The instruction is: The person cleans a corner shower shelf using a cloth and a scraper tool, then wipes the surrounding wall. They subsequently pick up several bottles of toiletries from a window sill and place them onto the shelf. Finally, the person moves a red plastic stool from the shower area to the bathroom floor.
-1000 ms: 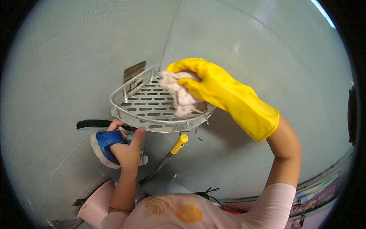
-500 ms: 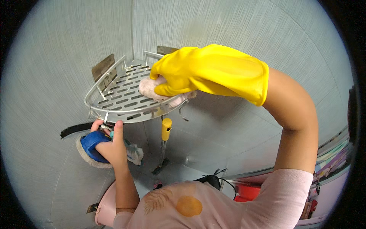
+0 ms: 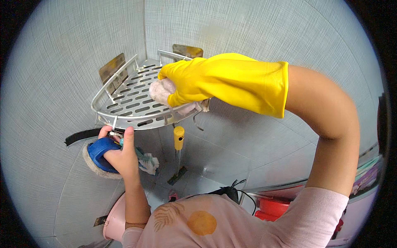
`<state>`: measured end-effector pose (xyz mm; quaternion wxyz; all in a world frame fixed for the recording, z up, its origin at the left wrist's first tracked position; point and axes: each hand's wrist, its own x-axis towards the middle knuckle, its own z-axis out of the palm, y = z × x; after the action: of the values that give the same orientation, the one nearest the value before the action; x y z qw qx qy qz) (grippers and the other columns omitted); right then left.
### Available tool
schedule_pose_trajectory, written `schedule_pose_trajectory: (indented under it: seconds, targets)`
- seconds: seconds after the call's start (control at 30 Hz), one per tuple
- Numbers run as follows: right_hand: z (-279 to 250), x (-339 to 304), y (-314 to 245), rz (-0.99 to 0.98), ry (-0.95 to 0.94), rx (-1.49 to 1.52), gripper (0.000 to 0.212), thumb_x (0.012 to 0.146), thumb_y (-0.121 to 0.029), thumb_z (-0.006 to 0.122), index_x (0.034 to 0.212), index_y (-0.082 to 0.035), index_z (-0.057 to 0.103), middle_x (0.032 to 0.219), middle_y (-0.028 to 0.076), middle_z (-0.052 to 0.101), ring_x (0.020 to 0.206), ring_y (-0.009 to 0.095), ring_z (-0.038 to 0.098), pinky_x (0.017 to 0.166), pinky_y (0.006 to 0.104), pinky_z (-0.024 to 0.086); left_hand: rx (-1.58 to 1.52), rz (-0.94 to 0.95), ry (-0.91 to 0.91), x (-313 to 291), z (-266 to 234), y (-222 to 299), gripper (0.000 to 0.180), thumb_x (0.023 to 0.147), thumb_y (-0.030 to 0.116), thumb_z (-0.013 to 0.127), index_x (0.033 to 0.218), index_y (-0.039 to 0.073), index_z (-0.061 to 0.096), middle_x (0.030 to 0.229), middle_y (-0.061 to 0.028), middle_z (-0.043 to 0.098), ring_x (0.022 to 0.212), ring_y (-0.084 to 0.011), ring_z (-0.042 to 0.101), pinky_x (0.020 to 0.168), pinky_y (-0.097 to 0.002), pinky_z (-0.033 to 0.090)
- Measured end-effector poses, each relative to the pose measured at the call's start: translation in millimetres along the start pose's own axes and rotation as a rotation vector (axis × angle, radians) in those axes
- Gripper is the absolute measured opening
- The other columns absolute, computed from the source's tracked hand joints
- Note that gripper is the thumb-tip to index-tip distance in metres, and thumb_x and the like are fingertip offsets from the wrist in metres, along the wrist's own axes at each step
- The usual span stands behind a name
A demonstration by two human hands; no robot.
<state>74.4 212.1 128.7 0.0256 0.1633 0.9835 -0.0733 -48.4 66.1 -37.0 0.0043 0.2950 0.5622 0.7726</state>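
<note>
In a tiled corner hangs a silver metal corner shelf [image 3: 136, 108] with a slotted base and a raised rail. My right hand [image 3: 198, 82], in a long yellow rubber glove, presses a pale pinkish cloth [image 3: 159, 91] onto the slotted base near the right rail. Part of the cloth lies against the rail. My bare left hand [image 3: 124, 159] is under the shelf's front rim, thumb up and fingers bent among the hanging items; what they grip is hidden. Beside it hang a blue-strapped scrubbing pad [image 3: 101, 155] and a teal-and-white brush [image 3: 148, 163].
Stained metal plates [image 3: 113, 71] are on the walls by the shelf. Below it stands a yellow-topped pole [image 3: 178, 138]. A black strip [image 3: 82, 136] juts out at left. Lower down are a pink bucket [image 3: 115, 219] and red basins [image 3: 273, 206].
My gloved right hand has shifted slightly left and down with the cloth, and my right elbow has swung outward to the right. My left hand stays under the rim.
</note>
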Motion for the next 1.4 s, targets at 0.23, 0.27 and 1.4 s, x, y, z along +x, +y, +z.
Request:
schedule_pose_trajectory:
  seconds: [0.23,0.27,1.4]
  targets:
    - [19,46,-16,-0.114,0.174,0.040,0.053,0.074,-0.032,0.066,0.120,-0.008,0.054,0.107,0.015,0.062,0.101,0.031,0.059,0.086,0.0361,0.047,0.015,0.021,-0.002,0,4,0,0.039,0.075,0.010,0.076,0.104,0.004,0.051,0.086,0.0024,0.046,0.074,-0.0081,0.037,0.070,-0.0205,0.033]
    - [20,47,-15,-0.111,0.167,0.037,0.054,0.073,-0.033,0.066,0.120,-0.009,0.054,0.107,0.015,0.062,0.101,0.031,0.059,0.086,0.0361,0.047,0.018,0.018,-0.008,1,3,-1,0.039,0.075,0.010,0.076,0.104,0.003,0.051,0.086,0.0023,0.046,0.074,-0.0082,0.037,0.070,-0.0205,0.033]
    - [92,-92,-20,0.000,0.663,0.624,0.029,0.077,-0.001,0.057,0.106,-0.005,0.058,0.087,0.010,0.057,0.075,0.028,0.054,0.069,0.0333,0.046,0.083,0.042,0.013,7,4,-13,0.043,0.070,0.013,0.080,0.104,0.004,0.054,0.078,0.0041,0.039,0.069,-0.0076,0.036,0.064,-0.0210,0.031]
